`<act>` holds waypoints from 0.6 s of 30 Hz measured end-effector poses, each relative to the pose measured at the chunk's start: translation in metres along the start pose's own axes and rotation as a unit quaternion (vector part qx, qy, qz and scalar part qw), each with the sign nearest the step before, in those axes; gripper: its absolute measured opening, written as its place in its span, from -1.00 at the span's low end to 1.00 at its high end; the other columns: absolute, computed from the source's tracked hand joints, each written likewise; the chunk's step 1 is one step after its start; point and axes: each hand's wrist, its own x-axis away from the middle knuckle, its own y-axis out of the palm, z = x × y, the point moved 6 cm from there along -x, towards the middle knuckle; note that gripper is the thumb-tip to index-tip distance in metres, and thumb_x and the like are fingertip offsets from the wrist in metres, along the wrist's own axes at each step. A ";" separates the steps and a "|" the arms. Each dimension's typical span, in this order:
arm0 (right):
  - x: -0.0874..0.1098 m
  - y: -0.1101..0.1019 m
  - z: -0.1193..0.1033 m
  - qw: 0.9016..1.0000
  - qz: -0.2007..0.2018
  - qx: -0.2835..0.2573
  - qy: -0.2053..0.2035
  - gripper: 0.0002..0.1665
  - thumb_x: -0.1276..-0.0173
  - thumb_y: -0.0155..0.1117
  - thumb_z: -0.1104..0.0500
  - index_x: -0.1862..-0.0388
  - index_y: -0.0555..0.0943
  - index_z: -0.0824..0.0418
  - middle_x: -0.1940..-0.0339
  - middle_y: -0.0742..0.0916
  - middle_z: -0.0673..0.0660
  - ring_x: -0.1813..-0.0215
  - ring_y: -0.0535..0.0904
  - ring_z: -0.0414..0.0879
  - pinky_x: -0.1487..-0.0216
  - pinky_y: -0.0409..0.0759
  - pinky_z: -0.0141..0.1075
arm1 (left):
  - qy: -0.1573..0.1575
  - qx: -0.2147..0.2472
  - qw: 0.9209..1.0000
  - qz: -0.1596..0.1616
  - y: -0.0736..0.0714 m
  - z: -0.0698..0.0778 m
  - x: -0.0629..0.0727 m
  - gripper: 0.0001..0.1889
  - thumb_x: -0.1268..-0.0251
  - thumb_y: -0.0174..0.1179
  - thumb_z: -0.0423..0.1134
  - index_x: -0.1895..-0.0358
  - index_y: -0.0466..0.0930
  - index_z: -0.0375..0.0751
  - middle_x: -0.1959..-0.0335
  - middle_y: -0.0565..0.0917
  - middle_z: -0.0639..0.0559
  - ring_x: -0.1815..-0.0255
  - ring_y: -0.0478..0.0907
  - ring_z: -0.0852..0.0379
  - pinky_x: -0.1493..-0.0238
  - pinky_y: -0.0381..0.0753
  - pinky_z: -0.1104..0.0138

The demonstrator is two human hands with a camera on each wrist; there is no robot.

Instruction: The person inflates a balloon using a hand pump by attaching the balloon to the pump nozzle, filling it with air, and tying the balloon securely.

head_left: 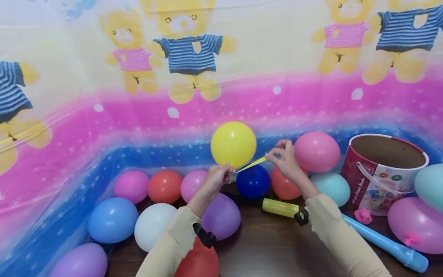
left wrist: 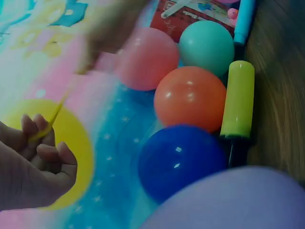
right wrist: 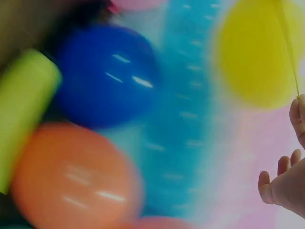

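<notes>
A round, inflated yellow balloon (head_left: pixel 233 144) is held up in front of the printed backdrop. My left hand (head_left: pixel 219 177) pinches it at the base of its neck. With thumb and fingertips, my right hand (head_left: pixel 284 158) grips the far end of the neck (head_left: pixel 252 164), which is pulled out long and thin to the right. In the left wrist view the yellow balloon (left wrist: pixel 78 148) shows behind the left fingers. The right wrist view has the stretched neck (right wrist: pixel 289 45) running down to the right thumb and finger, the other fingers spread apart.
A dark blue balloon (head_left: pixel 253 181) and a yellow-barrelled hand pump (head_left: pixel 280 207) lie below the hands. Several balloons crowd around, including a purple one (head_left: pixel 221 216) by the left forearm. At right stand a bucket (head_left: pixel 370 173) and a light blue tube (head_left: pixel 384 242) on the brown table (head_left: pixel 270 250).
</notes>
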 end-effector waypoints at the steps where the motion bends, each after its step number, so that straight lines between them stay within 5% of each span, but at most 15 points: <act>1: -0.006 -0.002 -0.015 0.998 0.008 0.033 -0.046 -0.77 -0.37 0.26 0.24 0.41 0.60 0.42 -0.12 0.29 0.36 -0.26 0.10 0.25 -0.24 0.21 0.17 | -0.010 -0.024 1.000 -0.005 0.004 -0.003 -0.001 -0.59 -0.47 -0.06 -0.32 0.66 0.45 -0.10 0.60 0.52 0.18 0.66 0.22 0.29 0.50 0.41 0.48; 3: -0.012 0.001 -0.046 0.985 0.008 0.101 -0.140 -0.80 -0.32 0.31 0.28 0.46 0.62 0.40 -0.01 0.36 0.37 -0.16 0.21 0.25 -0.16 0.27 0.13 | -0.026 -0.084 0.996 -0.024 0.014 -0.005 -0.002 -0.62 -0.43 -0.05 -0.29 0.65 0.42 -0.11 0.65 0.44 0.17 0.71 0.19 0.30 0.58 0.45 0.48; 5: -0.014 0.010 -0.074 0.961 -0.011 0.163 -0.222 -0.82 -0.26 0.36 0.30 0.50 0.62 0.37 0.08 0.43 0.35 -0.06 0.31 0.22 -0.09 0.36 0.07 | -0.025 -0.159 0.985 -0.066 0.025 -0.002 0.000 -0.64 -0.41 -0.08 -0.27 0.64 0.39 -0.12 0.69 0.36 0.15 0.73 0.18 0.28 0.64 0.46 0.45; 7: -0.016 0.023 -0.092 0.938 -0.051 0.210 -0.270 -0.80 -0.26 0.36 0.29 0.54 0.60 0.33 0.17 0.45 0.28 0.05 0.35 0.14 -0.03 0.38 -0.01 | 0.001 -0.240 0.965 -0.108 0.036 0.004 0.004 -0.61 -0.46 -0.14 -0.23 0.64 0.32 -0.11 0.74 0.28 0.14 0.77 0.24 0.26 0.72 0.42 0.43; 9: -0.019 0.033 -0.099 0.929 -0.093 0.232 -0.272 -0.77 -0.28 0.35 0.26 0.56 0.58 0.28 0.24 0.43 0.20 0.13 0.34 0.05 0.07 0.37 -0.13 | 0.046 -0.303 0.943 -0.133 0.043 0.012 0.008 -0.60 -0.48 -0.20 -0.24 0.65 0.25 -0.11 0.77 0.25 0.13 0.79 0.24 0.23 0.75 0.35 0.43; 11: -0.025 0.039 -0.097 0.935 -0.126 0.232 -0.236 -0.75 -0.33 0.31 0.24 0.56 0.58 0.27 0.30 0.38 0.15 0.22 0.30 -0.01 0.16 0.32 -0.21 | 0.095 -0.335 0.927 -0.142 0.047 0.021 0.011 -0.60 -0.50 -0.23 -0.26 0.64 0.17 -0.10 0.77 0.24 0.11 0.80 0.24 0.22 0.74 0.27 0.45; 14: -0.035 0.042 -0.084 0.956 -0.155 0.200 -0.149 -0.68 -0.40 0.23 0.23 0.59 0.56 0.28 0.34 0.36 0.12 0.29 0.27 -0.06 0.23 0.26 -0.28 | 0.176 -0.340 0.915 -0.130 0.047 0.029 0.014 -0.63 -0.46 -0.21 -0.34 0.63 0.15 -0.13 0.71 0.24 0.09 0.74 0.14 0.23 0.63 0.21 0.47; 16: -0.040 0.045 -0.075 0.966 -0.164 0.175 -0.099 -0.62 -0.42 0.21 0.21 0.64 0.55 0.29 0.36 0.40 0.13 0.38 0.28 -0.09 0.32 0.27 -0.34 | 0.259 -0.337 0.900 -0.096 0.047 0.034 0.016 -0.64 -0.41 -0.16 -0.39 0.64 0.16 -0.15 0.66 0.24 0.06 0.69 0.13 0.24 0.57 0.20 0.49; 18: -0.038 0.051 -0.073 0.972 -0.160 0.161 -0.055 -0.58 -0.41 0.22 0.18 0.68 0.56 0.27 0.32 0.48 0.15 0.35 0.36 -0.10 0.31 0.32 -0.37 | 0.364 -0.324 0.873 -0.023 0.044 0.039 0.020 -0.64 -0.33 -0.08 -0.47 0.67 0.16 -0.19 0.65 0.24 0.03 0.65 0.10 0.25 0.54 0.17 0.51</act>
